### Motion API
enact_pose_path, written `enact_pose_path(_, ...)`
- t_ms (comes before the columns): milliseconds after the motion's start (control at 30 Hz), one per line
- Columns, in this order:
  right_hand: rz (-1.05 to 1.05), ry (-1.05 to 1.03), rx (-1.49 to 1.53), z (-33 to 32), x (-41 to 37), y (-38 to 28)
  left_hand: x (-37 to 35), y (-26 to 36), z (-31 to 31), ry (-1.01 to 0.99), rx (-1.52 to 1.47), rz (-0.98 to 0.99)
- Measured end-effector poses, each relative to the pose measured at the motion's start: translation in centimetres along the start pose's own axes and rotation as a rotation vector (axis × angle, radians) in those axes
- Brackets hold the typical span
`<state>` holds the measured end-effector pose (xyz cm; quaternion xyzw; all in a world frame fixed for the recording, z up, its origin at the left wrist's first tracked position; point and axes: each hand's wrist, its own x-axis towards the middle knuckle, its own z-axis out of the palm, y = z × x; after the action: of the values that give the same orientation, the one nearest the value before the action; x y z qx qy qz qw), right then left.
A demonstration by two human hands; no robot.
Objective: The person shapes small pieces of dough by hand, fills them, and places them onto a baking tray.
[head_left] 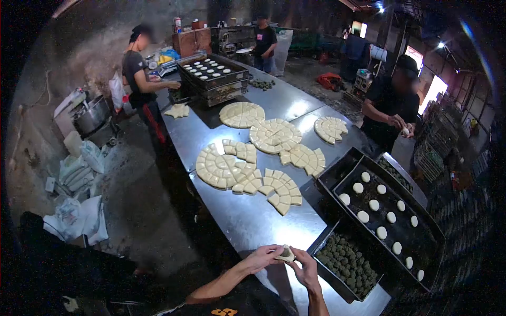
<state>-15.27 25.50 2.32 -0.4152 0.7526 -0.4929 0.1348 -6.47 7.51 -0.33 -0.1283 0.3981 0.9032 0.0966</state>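
Observation:
My left hand (265, 257) and my right hand (304, 267) meet above the near end of the metal table. Between them they hold a small piece of pale dough (286, 254) with dark filling showing in its middle. The fingers of both hands are closed around its edges. Just right of my right hand is a tray of dark green filling balls (348, 263). Beyond my hands, cut dough rounds (224, 166) lie on the table, scored into small blocks. A black baking tray (345, 181) at the right bears rows of pale dough discs (373, 205).
The metal table (211, 210) runs away from me. One person (139, 79) stands at its far left, another (263, 45) at the far end, a third (392, 102) at the right, holding dough. Stacked trays (211, 92) stand at the far end; sacks (79, 216) lie on the left floor.

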Motion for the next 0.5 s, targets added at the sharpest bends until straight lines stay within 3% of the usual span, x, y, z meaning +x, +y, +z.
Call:
enact_pose_path(133, 0.107, 0.042, -0.013, -0.5, 0.1, -1.0, -0.2, 0.1, 0.7, 0.084, 0.239, 0.041)
enact_pose_path(200, 0.161, 0.139, 0.116, 0.0, 0.6, -2.8, 0.1, -1.0, 0.2, 0.061, 0.401, 0.154)
enact_pose_path(267, 0.135, 0.13, -0.006, 0.2, 0.7, -3.7, 0.3, -2.0, -0.2, 0.086, 0.456, 0.233)
enact_pose_path(333, 0.052, 0.156, -0.09, 1.1, 0.4, -3.1, -0.2, -1.8, 0.0, 0.157, 0.796, 0.271)
enact_pose_path(500, 0.019, 0.205, -0.177, 2.9, 0.3, -0.3, -0.8, -1.9, 0.3, 0.083, 1.099, 0.431)
